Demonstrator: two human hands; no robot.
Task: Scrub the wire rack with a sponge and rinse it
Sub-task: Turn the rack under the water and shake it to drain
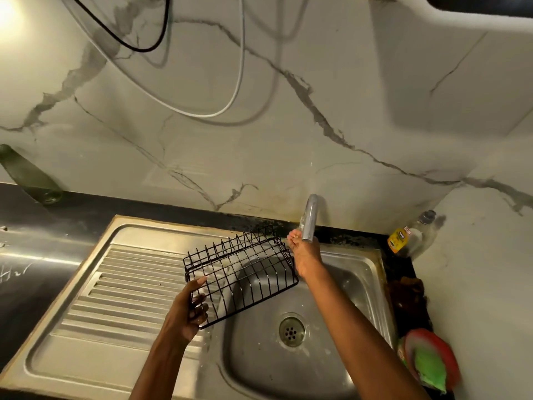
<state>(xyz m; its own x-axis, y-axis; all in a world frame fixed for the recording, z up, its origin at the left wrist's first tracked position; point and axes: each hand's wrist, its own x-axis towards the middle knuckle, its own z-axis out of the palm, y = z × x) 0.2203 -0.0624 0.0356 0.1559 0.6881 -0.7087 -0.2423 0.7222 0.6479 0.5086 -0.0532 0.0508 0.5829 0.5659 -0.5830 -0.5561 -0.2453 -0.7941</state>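
Head view. Left hand (191, 308) grips the black wire rack (240, 272) by its near-left edge, fingers curled through the wires, and holds it tilted over the basin of the steel sink (372, 272), its left part above the ribbed drainboard (121, 287). Right hand (305, 255) is up at the chrome tap (309, 217), fingers reaching round the spout's lower end; whether it actually clasps the spout, cannot tell. No water visible from the spout. Green sponge (429, 368) lies in a red dish (450, 359) at the sink's right, untouched, well apart from both hands. Dish-soap bottle (399, 239) stands in the corner on the dark tabletop (43, 215).

Judgement: the step looks like swinging the spout into place, or getting ready to wet the rack; scrubbing not yet begun. Next move calls for water running over the rack, then the right hand fetching the sponge while the left keeps the rack firm over the basin.
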